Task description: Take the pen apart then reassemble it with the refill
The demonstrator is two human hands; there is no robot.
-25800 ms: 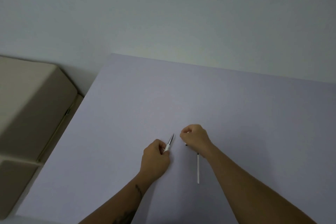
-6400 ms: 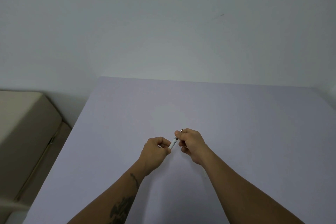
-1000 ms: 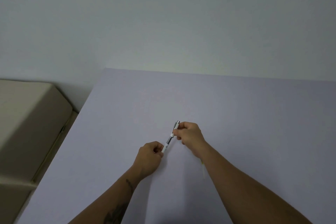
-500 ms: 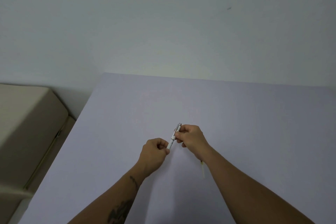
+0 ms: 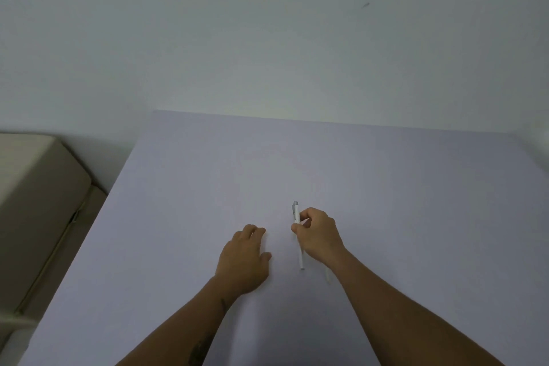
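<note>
**Head view: pen pinched in the right hand, left hand flat**

Head camera looks down on a white pen (image 5: 298,235) with a silvery far end, lying nearly straight away from the person over the pale lavender worktop (image 5: 386,187). Its near tip points back toward the person; whether that tip touches the surface cannot be told. The right hand (image 5: 319,236) holds the pen around its upper half, fingers (image 5: 297,228) curled and pinched closed on the barrel, knuckles up. Just beside the right wrist, a thin pale stick (image 5: 327,276) lies on the worktop, partly hidden by the forearm; it may be a refill, but it is too faint to be sure.

To the left and apart from the pen, the left hand (image 5: 245,258) rests palm down on the worktop, its fingers loosely bent, thumb out to the side, holding nothing. A dark tattoo (image 5: 202,349) marks the left forearm.

Past the worktop's left edge sits a beige cushioned seat (image 5: 35,202). A plain pale wall (image 5: 267,38) rises behind.
</note>
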